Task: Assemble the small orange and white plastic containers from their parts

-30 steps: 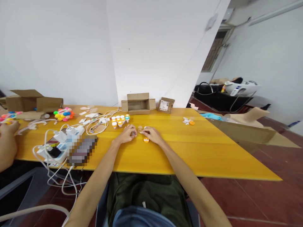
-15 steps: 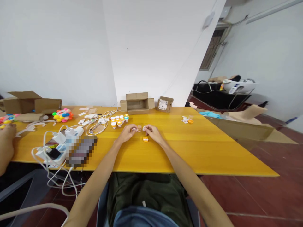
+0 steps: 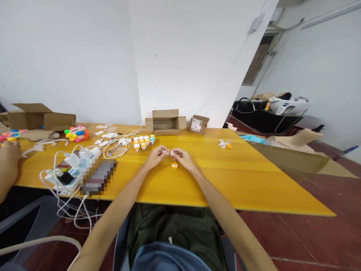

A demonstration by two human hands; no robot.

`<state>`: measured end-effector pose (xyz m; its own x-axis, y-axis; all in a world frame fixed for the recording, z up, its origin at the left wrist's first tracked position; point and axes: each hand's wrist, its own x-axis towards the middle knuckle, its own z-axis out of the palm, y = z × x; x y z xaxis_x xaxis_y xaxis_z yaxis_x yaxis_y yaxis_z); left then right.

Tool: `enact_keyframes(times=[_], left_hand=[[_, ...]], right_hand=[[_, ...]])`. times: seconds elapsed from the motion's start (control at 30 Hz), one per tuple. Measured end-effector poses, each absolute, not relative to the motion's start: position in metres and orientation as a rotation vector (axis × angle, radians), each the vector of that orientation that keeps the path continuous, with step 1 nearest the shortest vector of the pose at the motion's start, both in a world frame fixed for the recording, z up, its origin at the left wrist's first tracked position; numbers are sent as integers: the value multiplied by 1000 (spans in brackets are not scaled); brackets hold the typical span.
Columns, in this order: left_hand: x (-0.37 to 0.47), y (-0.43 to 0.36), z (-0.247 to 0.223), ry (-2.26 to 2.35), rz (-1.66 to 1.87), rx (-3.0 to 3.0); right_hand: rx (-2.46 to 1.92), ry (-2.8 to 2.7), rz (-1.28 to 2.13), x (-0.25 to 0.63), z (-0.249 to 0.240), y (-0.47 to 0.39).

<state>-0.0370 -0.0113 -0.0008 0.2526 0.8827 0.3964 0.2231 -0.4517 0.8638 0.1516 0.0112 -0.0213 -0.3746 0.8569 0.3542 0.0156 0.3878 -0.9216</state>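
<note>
Small pieces [image 3: 144, 142], perhaps bottles, cluster beyond the left hand [image 3: 154, 157].

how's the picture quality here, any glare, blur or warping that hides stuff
Head view: soft light, no harsh glare on the table; head view: apparent wide-lens stretching towards the sides; head view: blocky pixels mask much of the dark flat device; head view: the small white pieces in the left hand and right hand are too small for fine detail.
</note>
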Motion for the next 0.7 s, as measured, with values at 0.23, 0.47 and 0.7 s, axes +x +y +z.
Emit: enact_keyframes(times=[0.23,0.47,0.7], left_hand=[[-34,-8,-7,1016,1190,1797],[-33,-4,-11,1005,1189,1750],[-32,-6,-10,993,1173,1694]], right_hand=[[-789,-1674,1147,149,-21,10],[-795,-1598,1176,147,-23,13],[-788,-1609,1170,149,-19,10]])
